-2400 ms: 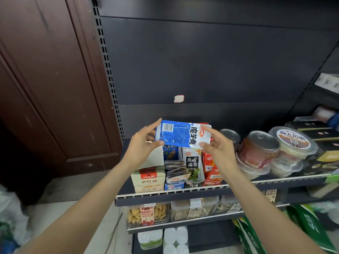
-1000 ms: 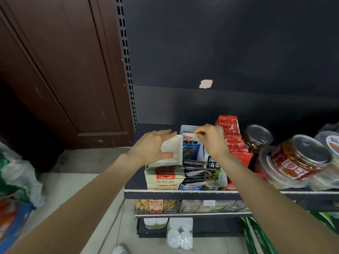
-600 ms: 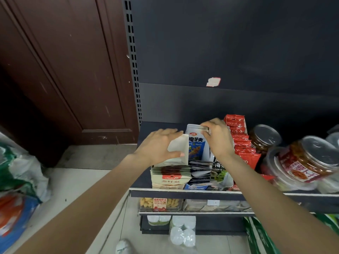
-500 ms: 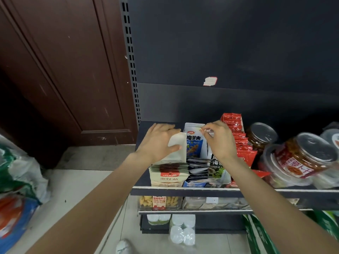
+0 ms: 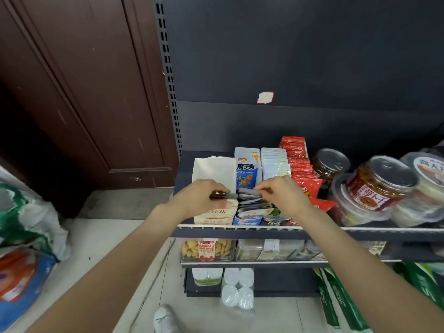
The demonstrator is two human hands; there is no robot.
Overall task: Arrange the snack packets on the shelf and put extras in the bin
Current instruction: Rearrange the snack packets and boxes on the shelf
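A row of flat snack packets (image 5: 249, 200) standing in the shelf (image 5: 240, 233) tray is pinched at its top edges by curled fingers of both the left hand (image 5: 199, 199) and right hand (image 5: 282, 194). A blue packet (image 5: 247, 168) is stood upright just behind them, beside a white box (image 5: 213, 170).

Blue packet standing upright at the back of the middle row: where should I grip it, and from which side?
Pinch the blue packet by its top sealed edge, coming from above and in front. It stands upright with that edge free, while the white box on its left and the white packets on its right crowd its sides. Both hands are busy lower down, so one must let go first.
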